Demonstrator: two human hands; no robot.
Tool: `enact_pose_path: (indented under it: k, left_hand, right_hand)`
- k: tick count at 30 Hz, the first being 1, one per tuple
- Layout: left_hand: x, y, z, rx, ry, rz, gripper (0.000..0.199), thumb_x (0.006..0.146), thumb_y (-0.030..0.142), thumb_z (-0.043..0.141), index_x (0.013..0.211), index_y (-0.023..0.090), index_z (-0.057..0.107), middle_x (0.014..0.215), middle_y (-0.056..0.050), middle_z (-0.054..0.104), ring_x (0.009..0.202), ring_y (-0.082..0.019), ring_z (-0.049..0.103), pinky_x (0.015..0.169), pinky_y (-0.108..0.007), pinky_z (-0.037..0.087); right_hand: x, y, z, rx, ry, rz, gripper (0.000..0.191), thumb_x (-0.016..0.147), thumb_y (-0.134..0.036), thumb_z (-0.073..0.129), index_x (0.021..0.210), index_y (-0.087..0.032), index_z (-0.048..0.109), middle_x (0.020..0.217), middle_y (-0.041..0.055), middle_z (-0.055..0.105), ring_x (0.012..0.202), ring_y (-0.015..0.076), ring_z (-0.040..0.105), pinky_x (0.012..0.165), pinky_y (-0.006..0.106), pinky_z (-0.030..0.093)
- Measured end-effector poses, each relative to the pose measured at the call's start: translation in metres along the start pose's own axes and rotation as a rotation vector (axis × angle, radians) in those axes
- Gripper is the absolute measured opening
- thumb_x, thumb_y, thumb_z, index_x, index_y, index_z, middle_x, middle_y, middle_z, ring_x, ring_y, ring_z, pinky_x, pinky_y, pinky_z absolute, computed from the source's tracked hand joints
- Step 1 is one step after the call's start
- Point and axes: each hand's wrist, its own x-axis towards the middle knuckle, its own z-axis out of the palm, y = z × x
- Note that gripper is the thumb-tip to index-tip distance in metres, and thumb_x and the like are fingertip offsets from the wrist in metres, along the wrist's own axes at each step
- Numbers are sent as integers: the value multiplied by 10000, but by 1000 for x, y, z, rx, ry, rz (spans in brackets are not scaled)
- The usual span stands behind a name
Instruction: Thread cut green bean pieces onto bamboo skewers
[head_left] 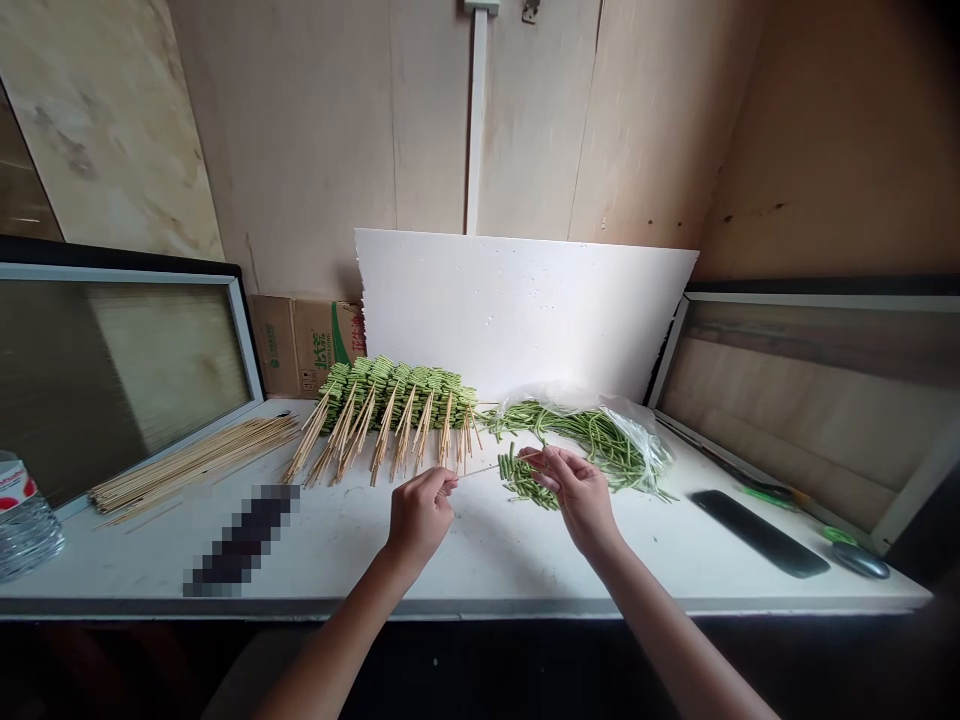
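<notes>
Head view: near the frame's centre, my left hand [421, 508] pinches a thin skewer [477, 470] with green bean pieces [506, 466] threaded on it. I see my right hand [581, 490] at their right, fingers drawn narrow; what it grips I cannot tell. Cut beans [529, 489] lie just below on the white table [337, 560]. Loaded skewers [397, 385] are stacked left of centre; long beans [600, 440] lie right of centre.

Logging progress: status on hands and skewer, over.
Left hand grips skewer. Right hand at its far end. Bean pieces threaded between. Nothing seen blocking.
</notes>
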Motion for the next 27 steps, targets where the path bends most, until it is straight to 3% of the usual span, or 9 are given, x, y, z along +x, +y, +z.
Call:
enact_pose_path:
  k: [6, 11, 16, 22, 27]
  left_hand:
    - [-3, -1, 3, 5, -26, -21, 449, 660, -75, 414, 871, 210, 690, 786, -2, 773, 744, -174, 749, 668, -245, 557]
    - [-6, 3, 7, -18, -31, -24, 447, 668, -74, 408, 872, 207, 689, 781, -6, 767, 740, -172, 748, 666, -243, 554]
    - [-8, 8, 10, -56, -14, -43, 437, 670, -78, 406, 851, 200, 690, 748, -3, 754, 723, -172, 748, 651, -238, 556]
    - [-4, 17, 7, -95, -2, -9, 442, 676, -83, 409, 871, 195, 691, 765, -7, 756, 736, -166, 749, 651, -232, 565]
    - [2, 21, 1, -82, 4, -14, 432, 704, -76, 421, 886, 201, 698, 778, -12, 764, 762, -174, 752, 660, -239, 567]
  right_hand:
    - [-3, 5, 3, 40, 30, 5, 318, 809, -503, 802, 929, -210, 779, 1080, 123, 789, 1120, 317, 709, 992, 467, 562]
    - [-1, 3, 3, 82, 34, -35, 294, 818, -474, 801, 912, -197, 779, 1042, 108, 796, 1114, 289, 715, 1082, 451, 518]
    - [-4, 4, 5, 86, 39, -44, 294, 816, -471, 806, 934, -203, 781, 1045, 97, 795, 1118, 276, 712, 1069, 427, 523]
    - [-13, 16, 16, 38, 42, -6, 332, 749, -485, 858, 895, -198, 773, 921, 85, 789, 985, 288, 740, 932, 418, 577]
    - [-15, 12, 19, 75, 7, -3, 300, 788, -463, 830, 919, -200, 768, 991, 85, 782, 1071, 299, 724, 990, 420, 565]
